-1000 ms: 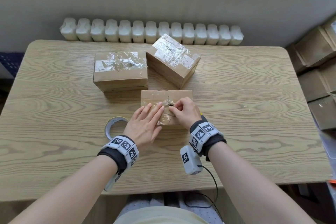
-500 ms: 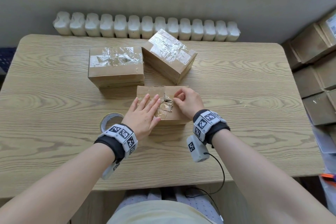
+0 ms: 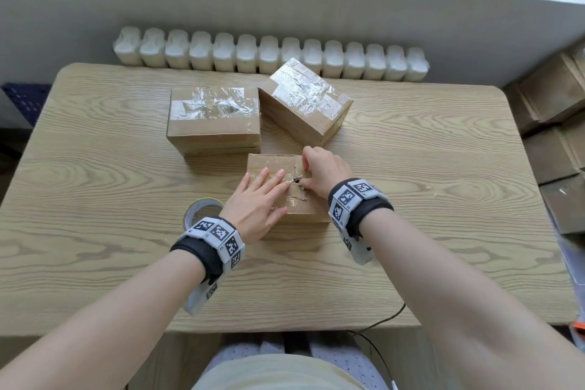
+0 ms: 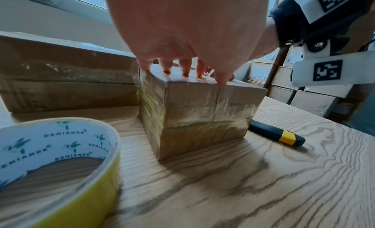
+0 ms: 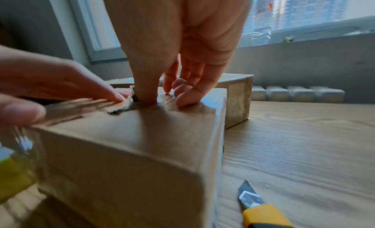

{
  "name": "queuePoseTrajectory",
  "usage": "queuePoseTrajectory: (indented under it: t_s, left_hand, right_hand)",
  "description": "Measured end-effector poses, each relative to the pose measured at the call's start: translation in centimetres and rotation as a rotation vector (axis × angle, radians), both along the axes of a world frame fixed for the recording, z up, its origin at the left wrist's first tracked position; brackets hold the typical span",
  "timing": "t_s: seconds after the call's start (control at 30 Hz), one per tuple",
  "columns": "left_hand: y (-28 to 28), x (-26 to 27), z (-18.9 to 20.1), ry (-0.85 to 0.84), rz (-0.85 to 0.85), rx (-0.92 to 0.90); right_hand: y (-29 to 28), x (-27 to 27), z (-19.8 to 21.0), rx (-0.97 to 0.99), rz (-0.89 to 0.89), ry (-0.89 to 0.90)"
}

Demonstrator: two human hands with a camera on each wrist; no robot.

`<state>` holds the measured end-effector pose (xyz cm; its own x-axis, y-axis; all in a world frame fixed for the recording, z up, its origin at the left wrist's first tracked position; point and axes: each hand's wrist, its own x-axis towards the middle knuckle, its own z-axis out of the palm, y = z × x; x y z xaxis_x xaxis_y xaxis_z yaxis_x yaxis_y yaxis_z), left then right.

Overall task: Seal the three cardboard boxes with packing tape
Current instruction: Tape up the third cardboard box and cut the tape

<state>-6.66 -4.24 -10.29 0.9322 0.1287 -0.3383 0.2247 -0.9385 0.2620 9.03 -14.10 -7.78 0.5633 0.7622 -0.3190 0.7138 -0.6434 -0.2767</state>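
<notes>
The nearest cardboard box [image 3: 300, 209] [image 4: 202, 109] [image 5: 142, 143] has clear tape on its top and a torn, ragged spot at the middle seam. My left hand [image 3: 266, 190] [image 4: 182, 66] lies flat on the left half of that top, fingers straight. My right hand [image 3: 311, 172] [image 5: 162, 93] rests on the right half, with the thumb pressing down at the torn seam and the fingertips touching the top. Two taped boxes [image 3: 215, 117] [image 3: 304, 101] stand behind. The tape roll [image 3: 202, 212] [image 4: 61, 159] lies flat on the table left of my left wrist.
A yellow and black utility knife [image 4: 278, 133] [image 5: 261, 210], blade out, lies on the wooden table [image 3: 427, 199] at the near box's right side. Stacked cardboard boxes [image 3: 557, 136] stand off the table's right edge. A white radiator [image 3: 269, 54] runs behind the far edge.
My right hand has slid from the box's middle toward its right and far part, the thumb staying at the torn seam. The left hand stays flat on the box.
</notes>
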Motion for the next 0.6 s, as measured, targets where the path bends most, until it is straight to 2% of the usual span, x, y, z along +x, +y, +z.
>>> queuePoseTrajectory:
  t_s: [0.17, 0.33, 0.5, 0.6]
  left_hand:
    - [0.2, -0.1, -0.3, 0.000, -0.013, 0.002]
    - [0.1, -0.1, -0.6, -0.020, 0.000, 0.007]
    - [0.0, -0.1, -0.6, -0.032, 0.026, -0.026]
    - [0.0, -0.2, -0.8, -0.039, 0.016, -0.005]
  right_hand:
    - [-0.7, 0.1, -0.1, 0.081, 0.202, -0.100]
    - [-1.5, -0.1, -0.3, 0.188, 0.228, -0.082]
    - [-0.9, -0.3, -0.6, 0.169, 0.247, -0.125]
    - [-1.2, -0.3, -0.8, 0.242, 0.278, -0.103]
